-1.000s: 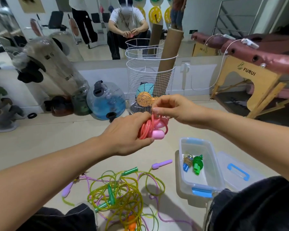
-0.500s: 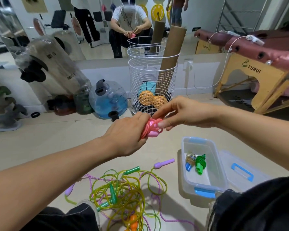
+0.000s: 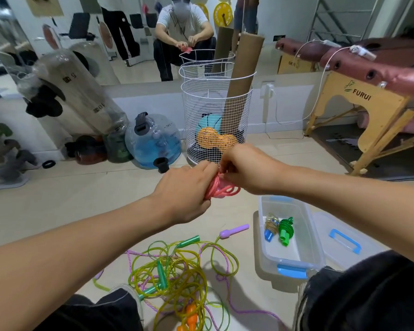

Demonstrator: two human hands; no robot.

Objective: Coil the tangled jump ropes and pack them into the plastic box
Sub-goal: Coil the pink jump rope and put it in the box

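My left hand grips a coiled pink jump rope in mid-air above the floor. My right hand pinches the same pink coil from the right, and its handles are hidden between my fingers. A tangle of yellow-green and purple ropes with green, purple and orange handles lies on the floor below. The clear plastic box with blue latches stands open at the right, holding a coiled green rope and a small blue-handled coil.
The box lid with a blue handle lies right of the box. A white wire basket with balls and cardboard tubes stands ahead. Water bags sit at the left, a wooden massage table at the right. My knees frame the bottom.
My right hand has closed in on the pink coil and covers its handles, which showed a second ago. Both hands sit a little closer together.
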